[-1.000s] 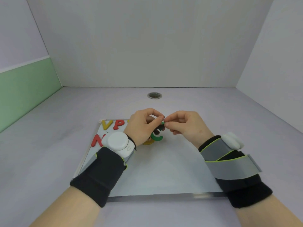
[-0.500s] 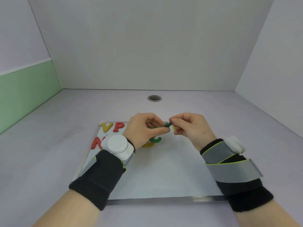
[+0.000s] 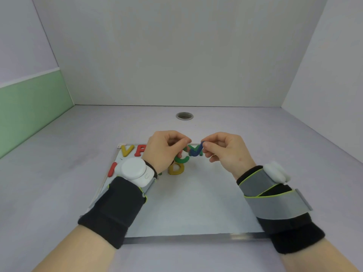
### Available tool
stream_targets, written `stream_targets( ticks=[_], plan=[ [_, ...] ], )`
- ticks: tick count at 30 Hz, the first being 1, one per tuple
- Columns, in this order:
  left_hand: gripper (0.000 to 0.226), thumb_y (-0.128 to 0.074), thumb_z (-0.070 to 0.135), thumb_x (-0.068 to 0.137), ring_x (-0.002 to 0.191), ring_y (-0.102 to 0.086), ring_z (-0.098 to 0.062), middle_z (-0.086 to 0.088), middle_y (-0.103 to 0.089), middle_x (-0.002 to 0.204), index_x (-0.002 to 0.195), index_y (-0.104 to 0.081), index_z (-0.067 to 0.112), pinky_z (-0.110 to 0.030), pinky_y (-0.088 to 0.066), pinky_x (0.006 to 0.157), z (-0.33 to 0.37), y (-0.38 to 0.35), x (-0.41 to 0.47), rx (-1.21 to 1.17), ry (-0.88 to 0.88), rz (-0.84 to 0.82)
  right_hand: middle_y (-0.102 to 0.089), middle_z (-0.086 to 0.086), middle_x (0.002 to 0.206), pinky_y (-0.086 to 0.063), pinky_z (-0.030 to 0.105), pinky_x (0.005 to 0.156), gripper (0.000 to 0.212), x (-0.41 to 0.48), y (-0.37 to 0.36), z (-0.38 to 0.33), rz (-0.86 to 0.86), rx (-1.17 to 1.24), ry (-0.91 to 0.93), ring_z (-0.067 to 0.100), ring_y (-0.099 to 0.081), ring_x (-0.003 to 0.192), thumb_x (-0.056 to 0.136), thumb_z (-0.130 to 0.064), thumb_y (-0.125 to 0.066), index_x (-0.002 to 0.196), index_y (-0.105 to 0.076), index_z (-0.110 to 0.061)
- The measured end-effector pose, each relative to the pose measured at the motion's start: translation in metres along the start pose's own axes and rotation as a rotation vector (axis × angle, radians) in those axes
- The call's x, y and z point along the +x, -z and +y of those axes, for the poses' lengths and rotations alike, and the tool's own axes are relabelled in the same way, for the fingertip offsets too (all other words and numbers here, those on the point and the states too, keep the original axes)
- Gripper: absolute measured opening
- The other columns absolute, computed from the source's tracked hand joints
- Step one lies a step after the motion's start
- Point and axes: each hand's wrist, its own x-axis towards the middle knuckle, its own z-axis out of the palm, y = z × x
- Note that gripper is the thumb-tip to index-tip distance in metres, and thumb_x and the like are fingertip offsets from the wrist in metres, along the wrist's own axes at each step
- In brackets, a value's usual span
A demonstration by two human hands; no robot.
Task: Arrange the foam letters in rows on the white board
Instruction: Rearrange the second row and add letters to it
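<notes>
Broadly, the lilac counter [image 3: 59, 173] is taken up by the white board [image 3: 196, 203], which is laid flat with its near edge toward the person, so that rows can be built out from the far left corner. Both hands are held over the board's far edge. The left hand [image 3: 163, 148] is kept curled, thumb against fingertips; whether spare letters are held inside it cannot be told. The right hand [image 3: 225, 150] is closed in a pinch, with one end of a blue letter [image 3: 196, 151] gripped between thumb and forefinger. That letter appears lifted over the top row, probably so that it can be turned the right way before being set down. A yellow V [image 3: 127, 150] and a red P [image 3: 139, 151] are seen side by side at the far left as a first row. Below them a red letter [image 3: 112, 169], half hidden by the left wrist, begins a second. A green C [image 3: 182, 159] and a yellow D [image 3: 176, 169] lie nearer the middle, seemingly not yet lined up.
</notes>
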Motion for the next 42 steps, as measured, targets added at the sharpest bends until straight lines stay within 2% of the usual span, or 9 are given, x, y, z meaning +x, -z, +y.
stream_targets(
  ticks=[6,12,15,20,22,26,30,38,42],
  plan=[
    [0.016,-0.055,0.02,0.093,0.048,-0.057,0.002,-0.001,-0.073,0.078,0.094,-0.07,0.015,-0.008,-0.043,0.048,-0.006,0.003,0.002,0.032,0.025,0.123,-0.066,0.006,0.068,-0.047,0.019,0.05,0.014,-0.001,-0.007,0.004,-0.074,-0.169,-0.064,0.012,-0.061,0.057,0.085,-0.005,-0.055,0.075,-0.061,-0.013],
    [0.016,-0.055,0.019,0.092,0.047,-0.057,0.003,0.004,-0.07,0.072,0.094,-0.071,0.014,-0.008,-0.044,0.049,-0.007,0.002,0.002,0.039,0.026,0.106,-0.066,0.0,0.066,-0.045,0.012,0.049,0.01,-0.005,-0.01,0.008,-0.114,-0.277,-0.032,0.01,-0.062,0.054,0.084,-0.008,-0.061,0.077,-0.064,-0.015],
    [0.016,-0.055,0.018,0.092,0.047,-0.057,0.003,0.005,-0.07,0.071,0.093,-0.071,0.014,-0.007,-0.043,0.048,-0.007,0.001,0.001,0.046,0.031,0.095,-0.066,0.0,0.068,-0.047,0.016,0.055,0.007,-0.005,-0.011,0.009,-0.112,-0.305,-0.018,0.011,-0.062,0.058,0.083,-0.01,-0.063,0.081,-0.068,-0.015],
    [0.016,-0.055,0.019,0.093,0.048,-0.057,0.002,0.005,-0.07,0.071,0.094,-0.07,0.014,-0.008,-0.044,0.049,-0.007,0.001,0.002,0.038,0.035,0.084,-0.061,-0.009,0.063,-0.041,0.013,0.056,0.005,-0.005,-0.012,0.011,-0.085,-0.404,0.023,0.002,-0.052,0.051,0.081,-0.014,-0.066,0.083,-0.071,-0.014],
    [0.017,-0.054,0.019,0.093,0.048,-0.058,0.002,0.004,-0.07,0.072,0.094,-0.07,0.014,-0.008,-0.046,0.051,-0.008,0.002,0.002,0.039,0.034,0.085,-0.062,-0.008,0.066,-0.041,0.012,0.055,0.005,-0.006,-0.012,0.01,-0.074,-0.416,0.036,0.001,-0.052,0.052,0.08,-0.014,-0.068,0.085,-0.071,-0.013],
    [0.017,-0.054,0.019,0.093,0.05,-0.058,0.001,0.003,-0.071,0.074,0.094,-0.07,0.015,-0.01,-0.048,0.054,-0.009,0.003,0.002,0.049,0.035,0.086,-0.064,-0.005,0.084,-0.044,0.005,0.056,0.018,-0.008,-0.012,0.004,-0.133,-0.453,0.051,0.006,-0.06,0.07,0.075,-0.016,-0.072,0.093,-0.068,-0.018],
    [0.017,-0.054,0.021,0.093,0.05,-0.058,0.003,0.004,-0.071,0.075,0.096,-0.07,0.015,-0.011,-0.047,0.056,-0.01,0.003,0.003,0.071,0.038,0.085,-0.062,-0.005,0.103,-0.047,0.02,0.066,0.03,-0.011,-0.011,0.001,-0.282,-0.479,0.027,0.021,-0.061,0.09,0.072,-0.018,-0.075,0.096,-0.059,-0.026],
    [0.018,-0.053,0.021,0.093,0.051,-0.058,0.003,0.007,-0.07,0.074,0.097,-0.07,0.015,-0.01,-0.048,0.057,-0.01,0.002,0.004,0.077,0.04,0.08,-0.063,-0.003,0.101,-0.047,0.019,0.065,0.033,-0.012,-0.01,0.001,-0.264,-0.484,0.027,0.02,-0.062,0.088,0.071,-0.019,-0.076,0.099,-0.058,-0.021],
    [0.017,-0.054,0.02,0.093,0.054,-0.059,-0.002,0.007,-0.069,0.073,0.098,-0.069,0.014,-0.014,-0.047,0.058,-0.009,0.002,0.003,0.068,0.045,0.062,-0.063,-0.003,0.1,-0.045,0.016,0.062,0.033,-0.012,-0.011,0.001,-0.259,-0.501,0.034,0.016,-0.06,0.084,0.072,-0.019,-0.076,0.1,-0.057,-0.021]
  ],
)
